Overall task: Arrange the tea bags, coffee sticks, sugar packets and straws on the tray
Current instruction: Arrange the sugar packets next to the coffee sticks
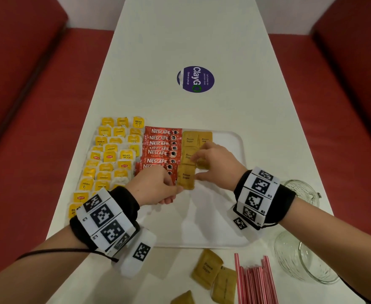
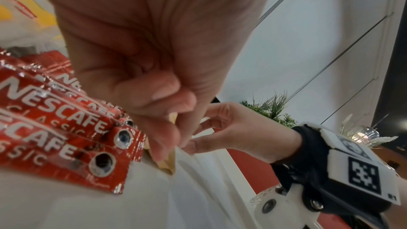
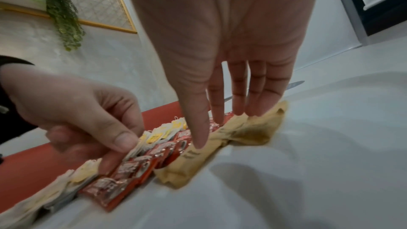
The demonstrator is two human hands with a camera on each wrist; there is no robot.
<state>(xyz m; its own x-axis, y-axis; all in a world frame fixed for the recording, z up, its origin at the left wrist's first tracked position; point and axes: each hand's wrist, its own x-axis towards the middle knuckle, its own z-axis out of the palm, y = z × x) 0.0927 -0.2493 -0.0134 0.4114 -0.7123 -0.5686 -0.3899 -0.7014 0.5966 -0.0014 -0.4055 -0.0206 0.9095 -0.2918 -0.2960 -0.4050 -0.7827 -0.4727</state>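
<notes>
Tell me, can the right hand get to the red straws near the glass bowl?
Probably yes. The straws lie bare on the table beside the tray, nothing on top. The right hand is busy pressing its fingers on the brown sugar packets, so it must let go first.

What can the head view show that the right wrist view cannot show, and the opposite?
Only the head view shows the straws, the loose sugar packets still off the tray, the glass bowls and the round sticker.

Only the right wrist view shows the right hand's straight fingers touching the sugar packets from below, plus a hanging plant.

Both show the left hand, the right hand, coffee sticks and tea bags.
</notes>
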